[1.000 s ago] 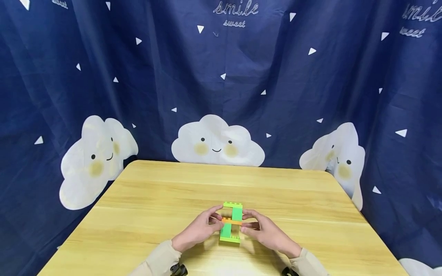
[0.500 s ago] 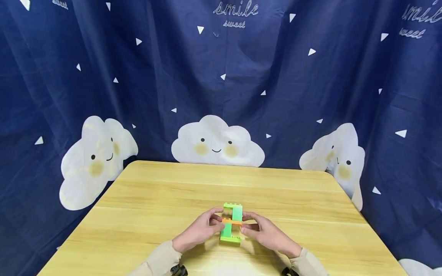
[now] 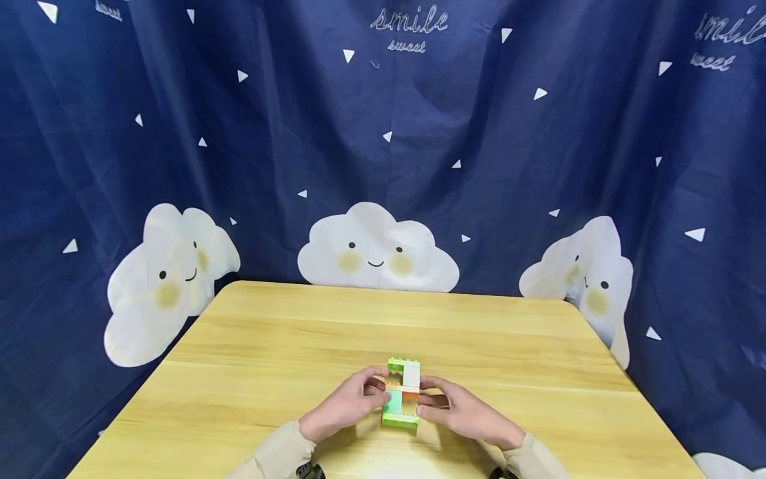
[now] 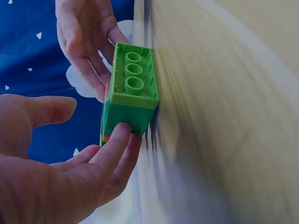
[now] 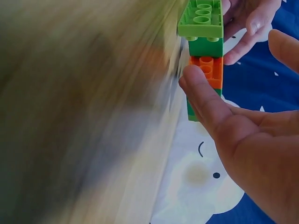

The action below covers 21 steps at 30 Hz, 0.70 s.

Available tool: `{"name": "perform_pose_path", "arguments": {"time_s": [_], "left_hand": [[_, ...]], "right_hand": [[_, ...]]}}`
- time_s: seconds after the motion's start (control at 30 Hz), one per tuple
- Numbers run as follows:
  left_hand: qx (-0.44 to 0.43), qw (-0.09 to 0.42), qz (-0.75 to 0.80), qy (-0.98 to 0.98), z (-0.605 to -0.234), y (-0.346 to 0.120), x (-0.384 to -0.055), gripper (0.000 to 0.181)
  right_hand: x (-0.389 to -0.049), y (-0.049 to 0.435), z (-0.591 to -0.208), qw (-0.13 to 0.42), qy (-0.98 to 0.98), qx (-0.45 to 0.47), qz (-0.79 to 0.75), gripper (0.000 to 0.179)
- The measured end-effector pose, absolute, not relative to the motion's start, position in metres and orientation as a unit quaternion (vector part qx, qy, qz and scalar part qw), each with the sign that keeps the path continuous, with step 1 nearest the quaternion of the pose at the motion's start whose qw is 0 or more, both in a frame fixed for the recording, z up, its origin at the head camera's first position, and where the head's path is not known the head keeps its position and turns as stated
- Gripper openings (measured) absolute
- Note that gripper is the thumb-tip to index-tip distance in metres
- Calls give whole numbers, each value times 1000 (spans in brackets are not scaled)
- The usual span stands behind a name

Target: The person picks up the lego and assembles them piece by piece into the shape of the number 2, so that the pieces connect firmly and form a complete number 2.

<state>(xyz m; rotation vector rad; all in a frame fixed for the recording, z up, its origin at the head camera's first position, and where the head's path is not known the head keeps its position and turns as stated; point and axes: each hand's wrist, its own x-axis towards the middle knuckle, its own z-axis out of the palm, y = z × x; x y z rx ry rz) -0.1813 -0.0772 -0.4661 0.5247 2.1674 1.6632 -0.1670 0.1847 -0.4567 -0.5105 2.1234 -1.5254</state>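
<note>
Between my hands is a stack of toy building bricks: a light green brick at each end, an orange brick across the middle, and two green bricks offset to opposite sides. It lies on or just above the table; I cannot tell which. My left hand rests its fingertips on the stack's left side, on green in the left wrist view, with its thumb apart. On the other side, extended fingers of my right hand touch the orange brick, and that thumb is raised clear. Hollow undersides face the wrist cameras.
The wooden table extends around the stack, with its far edge well beyond it. Behind and to both sides hangs a dark blue curtain printed with clouds and triangles.
The stack's far end has dropped slightly in the head view, and both hands moved with it. Its faces now catch more glare. The whole view has also shifted a little.
</note>
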Motion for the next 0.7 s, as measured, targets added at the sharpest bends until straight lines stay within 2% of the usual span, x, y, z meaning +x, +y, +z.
{"name": "perform_pose_path", "arguments": {"time_s": [0.5,0.7], "left_hand": [[179,181,592,765,-469,-77,-182,57],[180,189,587,766,-468,-78,-182,60]], "right_hand": [[-169,182,-459,251,786,-171,-538,72],[-170,185,-458,244,793,-176,-529,67]]}}
